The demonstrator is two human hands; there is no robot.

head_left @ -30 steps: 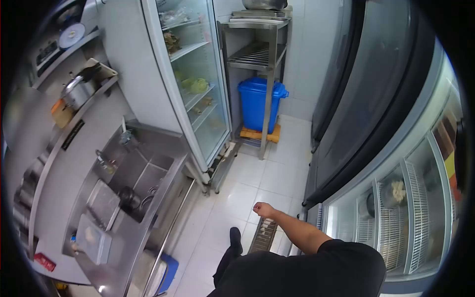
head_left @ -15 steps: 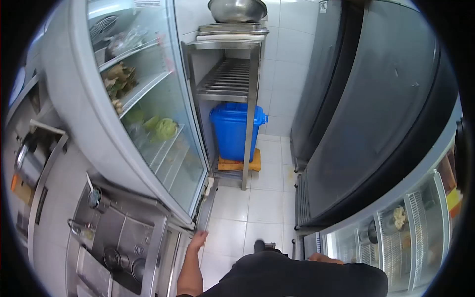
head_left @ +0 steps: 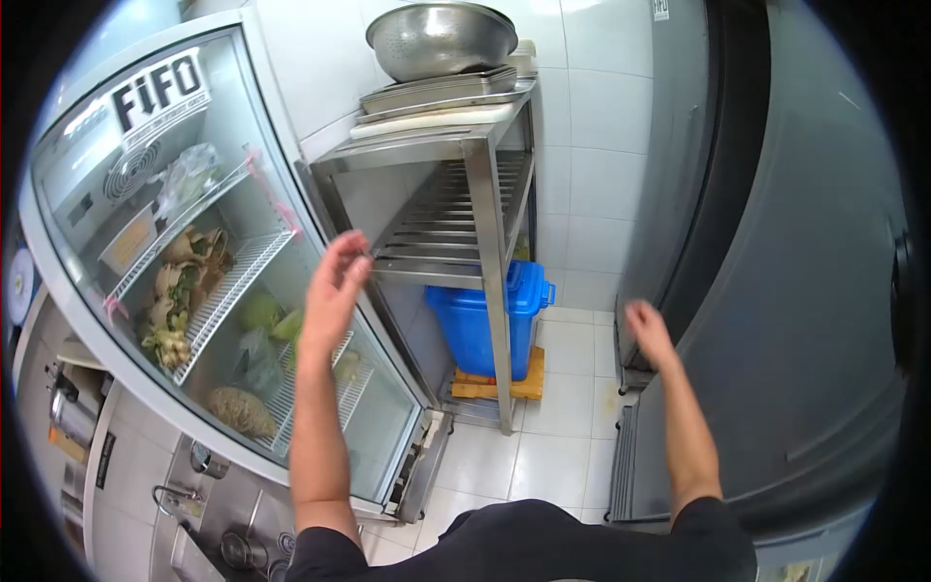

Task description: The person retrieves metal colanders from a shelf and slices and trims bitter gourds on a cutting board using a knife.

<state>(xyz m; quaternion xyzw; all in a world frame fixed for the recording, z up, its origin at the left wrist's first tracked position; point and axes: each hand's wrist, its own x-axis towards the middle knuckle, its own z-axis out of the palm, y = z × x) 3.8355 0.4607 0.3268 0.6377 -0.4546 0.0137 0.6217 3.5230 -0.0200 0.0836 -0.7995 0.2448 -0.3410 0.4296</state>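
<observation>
My left hand (head_left: 339,286) is raised beside the glass-door fridge (head_left: 262,388), just left of the steel rack's (head_left: 427,267) middle shelf. Its fingers are apart and it holds nothing. My right hand (head_left: 648,328) reaches forward near the tall grey cabinet (head_left: 776,320) on the right. Its fingers are loosely bent, with nothing visible in them. Behind the glass lie leafy vegetables in brown paper (head_left: 189,281) and plastic bags (head_left: 189,179). On top of the rack sit a metal colander (head_left: 441,41) and stacked trays (head_left: 441,92).
Under the rack, a blue lidded bin (head_left: 475,325) stands on an orange-yellow base (head_left: 499,386). White floor tiles (head_left: 558,417) run between rack and cabinet. At lower left is a steel sink (head_left: 228,504) with pots, beside the fridge.
Both my hands have risen and moved forward, from near my waist to rack height. My view has moved closer to the rack and fridge, and the right-hand glass case has mostly left view.
</observation>
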